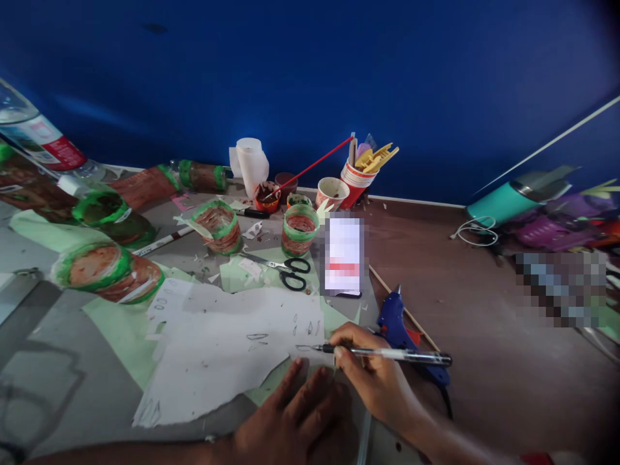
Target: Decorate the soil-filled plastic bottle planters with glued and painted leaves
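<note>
My right hand (372, 368) grips a black-and-clear pen (392, 353), its tip on the right edge of a torn white paper sheet (217, 361). Small leaf-like outlines are drawn on the sheet in several places. My left hand (300, 413) lies flat at the sheet's lower right edge, fingers stretched out and holding nothing. Beyond the sheet sit black-handled scissors (293, 274) on pale green paper. A phone (343, 255) with a lit, blurred screen stands behind my right hand, and a blue glue gun (394, 316) lies just to its right.
Jars painted brown and green, one a front-left jar (113, 271), fill the left side. Farther back are a paper roll (252, 165), a paint cup with a red brush (310, 168), and red-white cups (358, 181) of tools. A teal tumbler (504, 200) lies at right.
</note>
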The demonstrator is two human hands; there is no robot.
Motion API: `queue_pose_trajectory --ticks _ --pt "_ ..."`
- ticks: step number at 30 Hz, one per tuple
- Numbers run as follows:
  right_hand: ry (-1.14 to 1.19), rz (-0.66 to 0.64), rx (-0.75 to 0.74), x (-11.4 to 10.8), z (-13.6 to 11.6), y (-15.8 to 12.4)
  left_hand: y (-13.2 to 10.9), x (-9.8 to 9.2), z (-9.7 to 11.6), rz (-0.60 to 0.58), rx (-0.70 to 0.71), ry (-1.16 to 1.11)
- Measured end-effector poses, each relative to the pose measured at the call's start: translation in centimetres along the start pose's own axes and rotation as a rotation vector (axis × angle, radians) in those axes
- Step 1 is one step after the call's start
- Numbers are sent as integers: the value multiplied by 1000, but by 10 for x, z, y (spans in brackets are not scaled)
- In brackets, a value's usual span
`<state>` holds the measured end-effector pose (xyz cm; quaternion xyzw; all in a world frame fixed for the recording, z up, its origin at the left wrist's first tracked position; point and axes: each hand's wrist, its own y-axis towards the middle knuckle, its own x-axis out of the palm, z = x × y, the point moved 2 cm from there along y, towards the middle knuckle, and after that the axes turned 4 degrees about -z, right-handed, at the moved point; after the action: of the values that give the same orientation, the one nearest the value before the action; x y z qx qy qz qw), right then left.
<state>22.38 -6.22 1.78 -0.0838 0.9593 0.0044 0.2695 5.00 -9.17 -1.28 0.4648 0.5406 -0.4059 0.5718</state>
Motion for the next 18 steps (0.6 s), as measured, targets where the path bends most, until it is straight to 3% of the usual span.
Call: queue_pose_trajectory --ticks 18 --pt "-69 32 -98 1 -3 2 0 0 -2 -4 9 30"
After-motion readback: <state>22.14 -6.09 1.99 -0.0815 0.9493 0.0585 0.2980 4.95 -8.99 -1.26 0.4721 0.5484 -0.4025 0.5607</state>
